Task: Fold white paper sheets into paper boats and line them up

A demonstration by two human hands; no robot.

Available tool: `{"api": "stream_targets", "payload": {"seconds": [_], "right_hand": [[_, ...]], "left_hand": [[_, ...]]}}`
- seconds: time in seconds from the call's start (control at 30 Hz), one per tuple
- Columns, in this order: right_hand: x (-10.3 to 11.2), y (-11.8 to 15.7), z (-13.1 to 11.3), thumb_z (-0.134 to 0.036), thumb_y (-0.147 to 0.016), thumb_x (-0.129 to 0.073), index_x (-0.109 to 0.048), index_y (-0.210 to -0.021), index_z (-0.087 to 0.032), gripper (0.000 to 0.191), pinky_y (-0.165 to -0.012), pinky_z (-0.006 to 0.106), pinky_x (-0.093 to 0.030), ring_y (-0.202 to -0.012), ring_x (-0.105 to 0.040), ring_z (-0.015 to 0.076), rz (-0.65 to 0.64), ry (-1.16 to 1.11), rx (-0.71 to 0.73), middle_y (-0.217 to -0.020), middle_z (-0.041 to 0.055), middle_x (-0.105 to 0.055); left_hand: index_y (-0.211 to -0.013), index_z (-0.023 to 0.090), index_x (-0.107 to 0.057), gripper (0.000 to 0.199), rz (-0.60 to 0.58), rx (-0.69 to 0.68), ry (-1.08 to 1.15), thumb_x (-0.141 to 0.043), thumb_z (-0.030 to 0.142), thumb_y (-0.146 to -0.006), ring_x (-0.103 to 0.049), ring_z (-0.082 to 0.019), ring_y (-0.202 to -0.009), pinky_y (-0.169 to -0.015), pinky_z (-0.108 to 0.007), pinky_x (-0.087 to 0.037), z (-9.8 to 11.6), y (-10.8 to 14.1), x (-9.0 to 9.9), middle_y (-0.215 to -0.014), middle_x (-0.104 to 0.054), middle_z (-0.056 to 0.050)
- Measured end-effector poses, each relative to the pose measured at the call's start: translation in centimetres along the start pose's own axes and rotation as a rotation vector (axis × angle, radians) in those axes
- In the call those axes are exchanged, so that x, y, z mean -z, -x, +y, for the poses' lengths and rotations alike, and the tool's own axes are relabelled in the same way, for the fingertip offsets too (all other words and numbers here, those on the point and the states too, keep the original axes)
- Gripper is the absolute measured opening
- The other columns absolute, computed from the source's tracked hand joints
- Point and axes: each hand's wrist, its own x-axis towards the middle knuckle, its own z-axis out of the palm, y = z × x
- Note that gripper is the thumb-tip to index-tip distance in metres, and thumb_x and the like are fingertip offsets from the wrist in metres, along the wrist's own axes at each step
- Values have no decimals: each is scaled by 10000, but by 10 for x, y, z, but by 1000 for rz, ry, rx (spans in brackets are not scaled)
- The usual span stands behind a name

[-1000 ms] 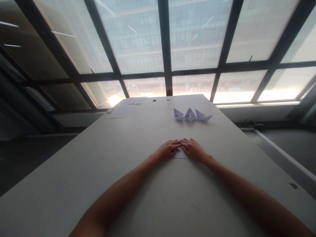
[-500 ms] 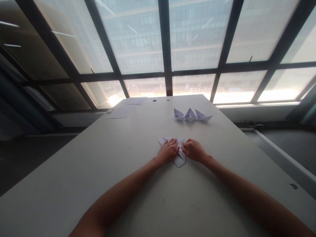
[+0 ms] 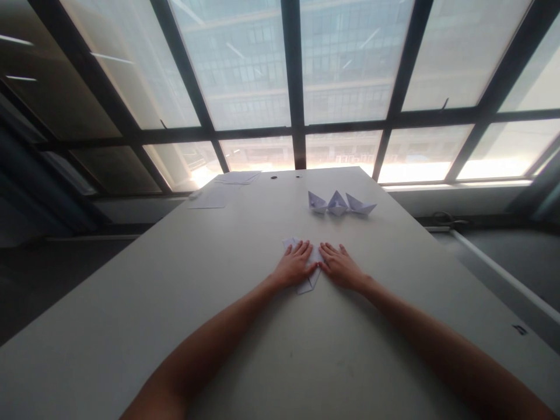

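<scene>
A folded piece of white paper (image 3: 308, 284) lies on the white table (image 3: 245, 251), partly covered by my hands. My left hand (image 3: 296, 263) rests flat on its left and middle part, fingers spread and pointing forward. At the paper's right edge, my right hand (image 3: 340, 265) lies flat with its fingers apart. The thumbs of both hands meet or nearly meet over the paper. Beyond my right hand stand three folded paper boats (image 3: 337, 204) in a row.
Flat white sheets (image 3: 210, 197) lie at the table's far left corner, beside a small pale object (image 3: 193, 196). Two dark round spots mark the far edge. Large windows rise behind the table, and a dark mark (image 3: 520, 330) is near the right edge.
The fingers of my right hand have opened out from a curled pose and now lie flat. The paper's right side is now folded in, so it looks narrower, and its lower tip has shifted left.
</scene>
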Motion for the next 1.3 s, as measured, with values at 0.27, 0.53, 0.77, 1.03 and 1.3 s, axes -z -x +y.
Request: {"api": "stream_targets", "payload": {"seconds": [0.27, 0.53, 0.77, 1.03, 1.3], "right_hand": [[1, -1, 1, -385, -993, -329, -322, -1509, -111, 585, -1168, 569, -125, -1466, -225, 273, -16, -5, -6, -1573, 157, -292], [3, 0, 0, -390, -993, -357, -319, -1514, -135, 581, -1170, 555, -113, -1470, -214, 266, -25, -26, -13, -1578, 154, -282], [2, 0, 3, -408, -990, -400, -372, -1492, -185, 550, -1166, 546, -141, -1471, -210, 262, -2, -45, -25, -1568, 132, -322], [-3, 0, 3, -381, -987, -418, -395, -1482, -174, 536, -1176, 514, -144, -1466, -223, 265, 25, -40, -72, -1572, 133, -314], [7, 3, 7, -328, -908, -612, -622, -1264, -189, 382, -1064, 402, -375, -1245, -496, 252, 255, -107, -3, -1310, 135, -586]], "left_hand": [[-1491, 174, -346, 654, 1, 244, -1, -235, 583, -994, -213, -315, -1473, -1147, -602, -159, -34, -15, 8, -1580, -282, -149], [-1458, 169, -417, 489, 243, 125, -24, -297, 353, -1021, -234, -218, -1473, -1208, -495, -105, -23, -8, 18, -1549, -371, -88], [-1273, 273, -631, 353, 134, -214, 57, -484, 288, -953, -438, -190, -1367, -1191, -379, -268, -11, -3, 15, -1427, -541, -21], [-1302, 261, -612, 363, 121, -283, 120, -513, 303, -956, -505, -205, -1318, -1111, -335, -405, -20, -2, 10, -1410, -556, -48], [-1222, 291, -675, 316, 146, -398, 193, -558, 254, -931, -546, -209, -1277, -1080, -334, -433, -20, 0, 12, -1369, -594, -44]]}}
